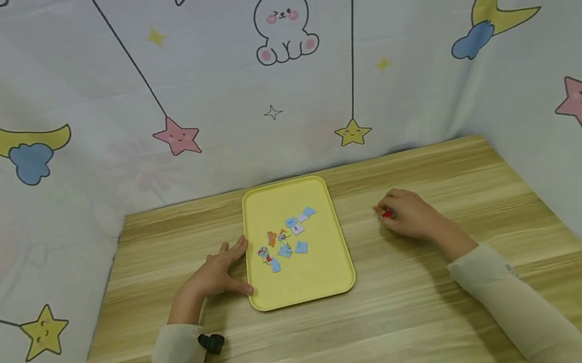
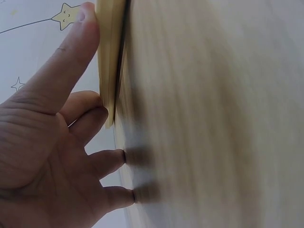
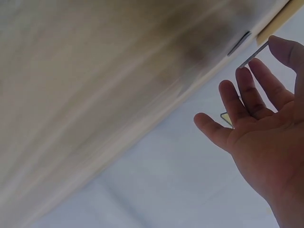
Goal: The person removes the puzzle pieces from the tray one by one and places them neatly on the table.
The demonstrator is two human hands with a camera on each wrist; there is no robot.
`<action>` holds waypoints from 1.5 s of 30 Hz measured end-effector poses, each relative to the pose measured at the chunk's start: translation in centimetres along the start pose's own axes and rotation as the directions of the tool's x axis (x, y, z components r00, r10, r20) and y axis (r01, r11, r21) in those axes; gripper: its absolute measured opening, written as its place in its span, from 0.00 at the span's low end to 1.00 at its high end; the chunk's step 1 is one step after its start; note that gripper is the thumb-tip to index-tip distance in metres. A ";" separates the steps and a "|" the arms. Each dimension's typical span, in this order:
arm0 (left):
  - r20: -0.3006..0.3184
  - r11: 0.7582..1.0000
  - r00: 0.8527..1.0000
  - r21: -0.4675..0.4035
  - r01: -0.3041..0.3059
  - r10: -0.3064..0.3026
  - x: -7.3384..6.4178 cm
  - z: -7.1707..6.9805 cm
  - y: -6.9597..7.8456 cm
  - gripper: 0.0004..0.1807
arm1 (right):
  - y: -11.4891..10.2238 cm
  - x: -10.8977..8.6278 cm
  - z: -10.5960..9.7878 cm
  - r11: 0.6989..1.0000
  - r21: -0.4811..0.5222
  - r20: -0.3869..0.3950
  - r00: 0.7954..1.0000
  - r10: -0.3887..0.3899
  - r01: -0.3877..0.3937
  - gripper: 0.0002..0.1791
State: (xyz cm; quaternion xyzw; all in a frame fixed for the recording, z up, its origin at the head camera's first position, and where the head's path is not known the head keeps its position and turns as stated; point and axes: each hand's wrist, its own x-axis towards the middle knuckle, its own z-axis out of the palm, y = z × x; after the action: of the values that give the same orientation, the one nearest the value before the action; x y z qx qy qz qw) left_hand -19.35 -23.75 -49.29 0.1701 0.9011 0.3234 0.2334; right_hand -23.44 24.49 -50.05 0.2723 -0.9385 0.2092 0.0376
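Note:
My right hand [image 1: 410, 214] is over the table to the right of the tray. Between its thumb and fingertips it pinches a small, thin puzzle piece [image 3: 255, 54], seen edge-on in the right wrist view; its face shows red in the head view. Another flat piece [image 3: 239, 43] lies on the wood just beyond those fingertips. My left hand [image 1: 217, 274] rests at the left rim of the yellow tray [image 1: 306, 288], fingers spread, with thumb and fingertips against the edge. Several puzzle pieces, blue, white and orange, lie scattered on the tray, among them a blue one [image 1: 301, 247].
The wooden table [image 1: 348, 347] carries the tray left of its middle. Behind and at both sides hang white cloth walls [image 1: 232, 78] printed with moons, stars and a bunny. A small black device [image 1: 211, 343] sits at the left wrist.

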 end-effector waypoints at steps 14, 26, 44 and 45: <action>-0.002 1.000 1.000 -0.010 0.012 -0.012 -0.1 0.0 0.0 0.65 | 1.1 -0.3 -0.4 0.999 -0.010 0.017 0.999 0.052 -0.052 0.15; -0.002 1.000 1.000 0.008 -0.003 0.003 -0.2 0.0 0.0 0.65 | 1.6 -0.4 -0.5 0.997 -0.001 0.042 0.997 0.071 -0.071 0.15; -0.010 1.000 1.000 0.009 -0.020 0.020 -0.2 0.0 0.0 0.65 | 1.6 -0.6 -0.6 0.998 -0.054 -0.003 0.999 0.039 -0.039 0.18; -0.010 1.000 1.000 0.008 -0.019 0.019 -0.2 0.0 0.0 0.65 | 1.5 -0.6 -0.6 0.998 -0.048 -0.012 0.999 0.038 -0.038 0.18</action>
State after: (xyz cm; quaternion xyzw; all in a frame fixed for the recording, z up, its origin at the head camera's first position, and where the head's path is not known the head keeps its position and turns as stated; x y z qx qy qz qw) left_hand -19.18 -23.85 -49.30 0.1779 0.9018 0.3230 0.2253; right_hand -23.75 26.21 -50.15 0.2523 -0.9480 0.1885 0.0455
